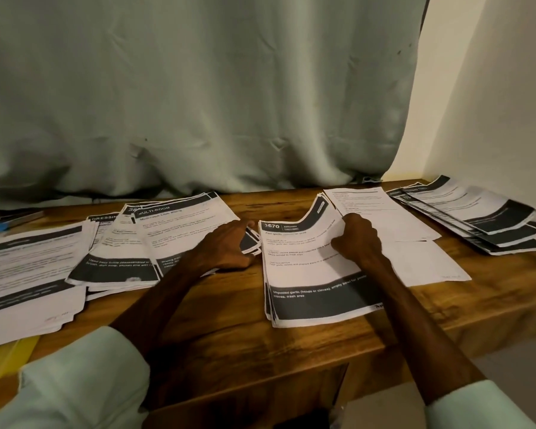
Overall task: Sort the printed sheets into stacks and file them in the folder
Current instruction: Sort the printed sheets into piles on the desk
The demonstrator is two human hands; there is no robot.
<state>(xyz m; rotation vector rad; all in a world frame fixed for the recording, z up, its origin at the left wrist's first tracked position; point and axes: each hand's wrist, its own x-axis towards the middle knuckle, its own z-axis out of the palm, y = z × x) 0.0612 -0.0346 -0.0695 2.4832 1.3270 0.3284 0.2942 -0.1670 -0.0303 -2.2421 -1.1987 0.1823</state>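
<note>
Far left of the 670 stack, a yellow folder peeks out from under loose sheets. Just left of it, fanned sheets slant, headings far. The left hand rests bent fingers at their corners; I cannot tell if it grips. The 670 stack lies on the table, its long axis running away from the person, heading far. The right hand pinches its lifted right edge. Well right of it, the skewed stack lies slantwise.

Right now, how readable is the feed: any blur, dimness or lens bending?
Head view: dim, warm light; the stack gripped by the right hand reads sharp at centre; the left sheets smear toward the frame edge; the table edge bows from wide-angle distortion.
</note>
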